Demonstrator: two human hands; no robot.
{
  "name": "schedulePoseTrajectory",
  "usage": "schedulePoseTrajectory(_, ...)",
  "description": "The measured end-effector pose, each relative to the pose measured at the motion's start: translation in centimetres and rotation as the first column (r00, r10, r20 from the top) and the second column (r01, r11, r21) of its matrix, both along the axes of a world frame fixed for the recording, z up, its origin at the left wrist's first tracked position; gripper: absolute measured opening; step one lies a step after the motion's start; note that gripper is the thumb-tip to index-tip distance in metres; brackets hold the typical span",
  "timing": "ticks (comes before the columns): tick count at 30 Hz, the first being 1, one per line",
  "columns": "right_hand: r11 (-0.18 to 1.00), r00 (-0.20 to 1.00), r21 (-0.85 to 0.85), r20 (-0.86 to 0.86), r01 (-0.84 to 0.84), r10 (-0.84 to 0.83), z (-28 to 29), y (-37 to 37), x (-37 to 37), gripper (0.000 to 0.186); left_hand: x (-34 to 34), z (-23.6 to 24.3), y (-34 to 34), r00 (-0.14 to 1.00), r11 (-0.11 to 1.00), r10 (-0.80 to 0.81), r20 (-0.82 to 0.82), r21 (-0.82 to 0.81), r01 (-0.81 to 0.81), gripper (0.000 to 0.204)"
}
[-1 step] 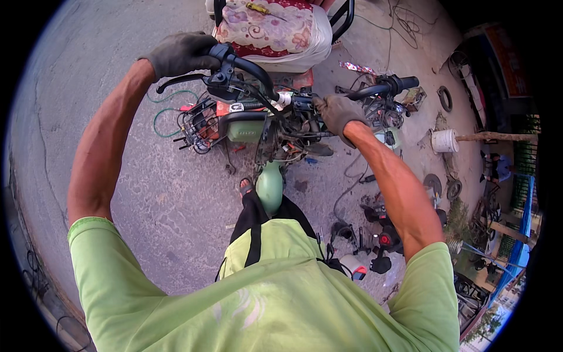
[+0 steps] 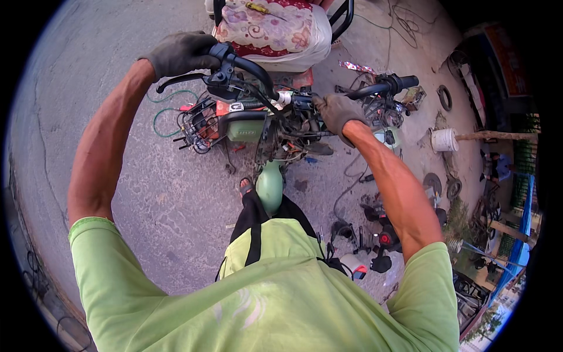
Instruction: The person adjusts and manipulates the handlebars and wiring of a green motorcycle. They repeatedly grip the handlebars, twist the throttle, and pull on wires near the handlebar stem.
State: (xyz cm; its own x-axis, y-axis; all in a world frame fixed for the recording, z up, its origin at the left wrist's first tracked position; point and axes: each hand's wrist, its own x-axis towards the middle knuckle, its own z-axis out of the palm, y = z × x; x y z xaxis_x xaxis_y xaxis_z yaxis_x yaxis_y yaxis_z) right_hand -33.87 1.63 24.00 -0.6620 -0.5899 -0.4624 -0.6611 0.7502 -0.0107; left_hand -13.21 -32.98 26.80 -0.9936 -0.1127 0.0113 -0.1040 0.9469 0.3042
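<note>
A: Hands?
B: Left grey-gloved hand (image 2: pixel 183 54): fingers clamped on curved black handlebar (image 2: pixel 256 71), above rough grey ground (image 2: pixel 176 229). Right grey-gloved hand (image 2: pixel 340 112) at bar's centre, fingers curled; can't tell if closed.
A: Site?
B: White cylindrical bucket (image 2: pixel 444 141), black rubber tyre (image 2: pixel 450 98) right; floral-covered seat (image 2: pixel 267 32) ahead.

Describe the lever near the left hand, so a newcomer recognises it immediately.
Find the black handlebar in the upper middle. Follow it to its left end, at the gloved left hand. Just below that hand in the picture, the lever points left: slim, black and, unlike the thick handlebar, tipped with a small rounded knob.
</note>
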Motion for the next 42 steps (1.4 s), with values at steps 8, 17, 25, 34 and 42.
schedulePoseTrajectory(8,0.994,0.993,0.025,-0.042,0.111,-0.109,0.2,-1.0,1.1,0.062,0.4,0.0,0.4,0.997,0.999,0.043,-0.059,0.015,-0.042,0.049)
schedulePoseTrajectory(17,0.991,0.820,-0.115,0.560,-0.063,0.117,-2.6,0.0,-5.2,0.059,0.3,0.1,0.8,0.995,0.999,0.008,-0.097,-0.034,-0.011,0.053)
schedulePoseTrajectory(25,0.965,0.846,-0.258,0.525,0.052,0.095,-4.1,0.7,-4.8,0.026,0.1,-0.2,0.5,0.994,1.000,-0.002,-0.106,-0.010,0.001,0.056)
schedulePoseTrajectory(34,0.954,0.720,-0.297,0.671,0.043,0.177,-1.5,0.0,-4.6,0.032,0.2,0.4,0.9,0.998,1.000,0.022,-0.056,0.008,-0.021,0.062)
schedulePoseTrajectory(42,0.819,-0.087,0.336,0.938,0.465,-0.336,-2.0,-0.8,-6.5,0.047,0.7,0.0,0.6,0.993,0.999,0.013,-0.117,0.045,-0.008,0.058)
